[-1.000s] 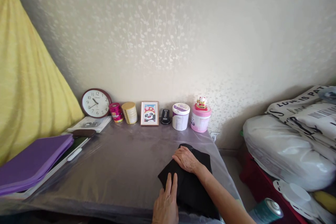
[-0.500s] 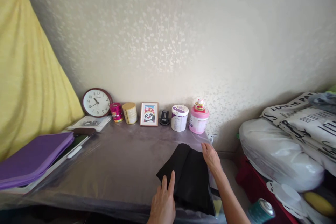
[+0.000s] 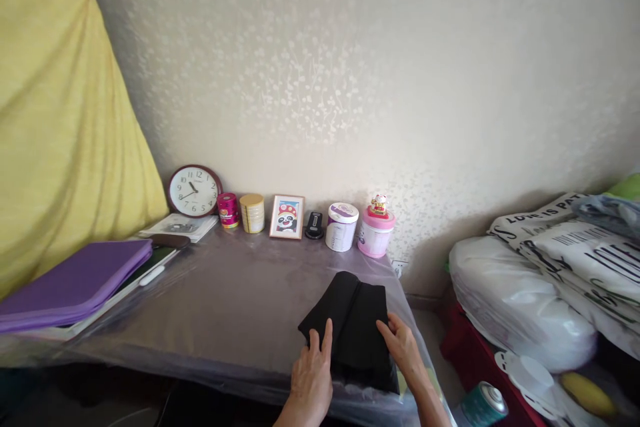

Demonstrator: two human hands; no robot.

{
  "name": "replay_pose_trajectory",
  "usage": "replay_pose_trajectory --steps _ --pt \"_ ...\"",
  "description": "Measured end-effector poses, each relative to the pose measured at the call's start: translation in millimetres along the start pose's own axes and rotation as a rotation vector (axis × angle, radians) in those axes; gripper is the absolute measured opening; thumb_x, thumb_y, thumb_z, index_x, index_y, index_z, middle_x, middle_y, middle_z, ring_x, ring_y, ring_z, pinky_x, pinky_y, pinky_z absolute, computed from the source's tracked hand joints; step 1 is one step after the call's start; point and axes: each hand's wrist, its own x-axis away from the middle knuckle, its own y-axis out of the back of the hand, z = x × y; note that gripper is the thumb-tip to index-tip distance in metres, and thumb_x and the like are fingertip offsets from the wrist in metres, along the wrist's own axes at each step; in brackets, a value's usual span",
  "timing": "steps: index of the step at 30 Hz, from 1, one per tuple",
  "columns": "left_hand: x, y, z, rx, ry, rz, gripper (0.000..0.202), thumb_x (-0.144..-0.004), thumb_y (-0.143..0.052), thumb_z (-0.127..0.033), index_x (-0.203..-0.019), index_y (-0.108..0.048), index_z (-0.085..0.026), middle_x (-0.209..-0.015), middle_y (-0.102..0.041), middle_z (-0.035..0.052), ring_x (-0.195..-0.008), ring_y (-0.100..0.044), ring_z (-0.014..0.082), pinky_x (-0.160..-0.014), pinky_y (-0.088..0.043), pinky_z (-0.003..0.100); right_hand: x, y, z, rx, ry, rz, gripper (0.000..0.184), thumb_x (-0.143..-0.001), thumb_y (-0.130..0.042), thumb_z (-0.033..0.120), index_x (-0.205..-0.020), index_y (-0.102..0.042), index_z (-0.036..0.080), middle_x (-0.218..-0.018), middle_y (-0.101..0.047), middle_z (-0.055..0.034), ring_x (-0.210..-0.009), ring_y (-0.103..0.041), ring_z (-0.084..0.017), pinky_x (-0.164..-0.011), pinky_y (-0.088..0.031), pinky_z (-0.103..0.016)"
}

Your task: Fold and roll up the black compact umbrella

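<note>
A folded black cloth (image 3: pixel 353 320) lies near the front right corner of a table (image 3: pixel 240 293) covered in clear plastic. My left hand (image 3: pixel 313 373) rests flat on the cloth's near left part, fingers stretched out. On the cloth's near right edge sits my right hand (image 3: pixel 403 347), fingers spread and touching the fabric. Neither hand holds anything.
Along the wall stand a clock (image 3: pixel 194 190), two small tins (image 3: pixel 240 211), a framed panda picture (image 3: pixel 287 217), a white tub (image 3: pixel 342 226) and a pink tub (image 3: pixel 375 235). A purple folder (image 3: pixel 75 283) lies at left. Bagged bedding (image 3: pixel 520 303) is piled at right; a spray can (image 3: pixel 483 403) stands below.
My right hand slid from the cloth's middle to its far right corner, then back to its near right edge. The left hand stayed on the cloth. The view tilted up slightly.
</note>
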Motion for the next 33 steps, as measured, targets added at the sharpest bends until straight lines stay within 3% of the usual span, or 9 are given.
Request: replay_pose_trajectory --steps 6,10,14,18,22,26,29,33 --pt "-1 5.3 -1 0.022 -0.009 -0.019 0.087 -0.067 -0.041 0.007 -0.142 -0.006 -0.021 -0.133 -0.041 0.0186 -0.096 -0.060 0.0235 -0.076 -0.049 0.031 -21 -17 40 -0.500 -0.158 0.139 0.042 -0.071 -0.055 0.054 -0.089 -0.063 0.017 -0.057 -0.060 0.0008 -0.053 -0.057 -0.016 -0.045 -0.042 -0.023" --pt "-2 4.7 -2 0.042 0.003 -0.016 0.086 -0.064 -0.040 0.008 -0.141 -0.009 -0.011 -0.132 -0.042 0.0204 -0.098 -0.059 0.0236 -0.080 -0.049 0.031 -35 -48 64 -0.707 -0.199 0.175 0.044 -0.064 -0.063 0.050 -0.092 -0.061 0.016 -0.060 -0.060 0.0013 -0.056 -0.058 -0.015 -0.049 -0.044 -0.024" --pt "-4 -0.9 -1 0.052 0.008 -0.009 0.080 -0.062 -0.039 0.007 -0.139 -0.021 -0.005 -0.139 -0.035 0.0218 -0.103 -0.058 0.0238 -0.087 -0.046 0.031 -42 -82 65 -0.816 -0.267 0.215 0.045 -0.060 -0.068 0.045 -0.093 -0.060 0.016 -0.060 -0.058 0.0031 -0.058 -0.058 -0.014 -0.055 -0.046 -0.025" --pt "-6 -4.5 3 0.056 -0.009 -0.006 0.070 -0.069 -0.039 0.002 -0.137 -0.024 -0.002 -0.140 -0.033 0.0233 -0.107 -0.057 0.0239 -0.089 -0.045 0.030 -49 -106 52 -0.676 -0.219 0.205 0.041 -0.064 -0.064 0.044 -0.093 -0.060 0.016 -0.053 -0.051 0.0063 -0.054 -0.055 -0.013 -0.055 -0.046 -0.025" --pt "-5 -7.2 14 0.075 -0.036 -0.015 0.058 -0.079 -0.038 -0.010 -0.136 -0.029 -0.004 -0.140 -0.035 0.0203 -0.115 -0.052 0.0222 -0.092 -0.043 0.028 -56 -117 41 -0.565 -0.189 0.197 0.033 -0.065 -0.063 0.037 -0.091 -0.061 0.016 -0.047 -0.044 0.0090 -0.048 -0.049 -0.011 -0.051 -0.042 -0.024" --pt "3 -6.4 27 0.086 -0.043 -0.056 0.056 -0.081 -0.043 -0.021 -0.135 -0.031 -0.007 -0.137 -0.040 0.0182 -0.117 -0.049 0.0236 -0.092 -0.044 0.030 -57 -116 39 -0.406 -0.111 0.227 0.031 -0.071 -0.058 0.036 -0.094 -0.060 0.016 -0.052 -0.054 0.0057 -0.053 -0.054 -0.013 -0.055 -0.043 -0.025" --pt "8 0.2 30 0.056 -0.023 -0.167 0.051 -0.081 -0.045 -0.024 -0.130 -0.039 -0.010 -0.135 -0.043 0.0174 -0.119 -0.047 0.0269 -0.094 -0.043 0.036 -55 -111 43 -0.338 -0.015 0.323 0.030 -0.079 -0.050 0.039 -0.096 -0.059 0.016 -0.064 -0.065 0.0002 -0.062 -0.061 -0.015 -0.061 -0.045 -0.026" --pt "5 7.4 24 0.088 -0.159 -0.283 0.046 -0.078 -0.047 -0.023 -0.124 -0.047 -0.017 -0.133 -0.046 0.0115 -0.120 -0.045 0.0270 -0.099 -0.039 0.041 -51 -102 55 -0.307 0.074 0.448 0.028 -0.084 -0.043 0.039 -0.091 -0.062 0.019 -0.078 -0.072 -0.0028 -0.073 -0.065 -0.016 -0.071 -0.046 -0.027"
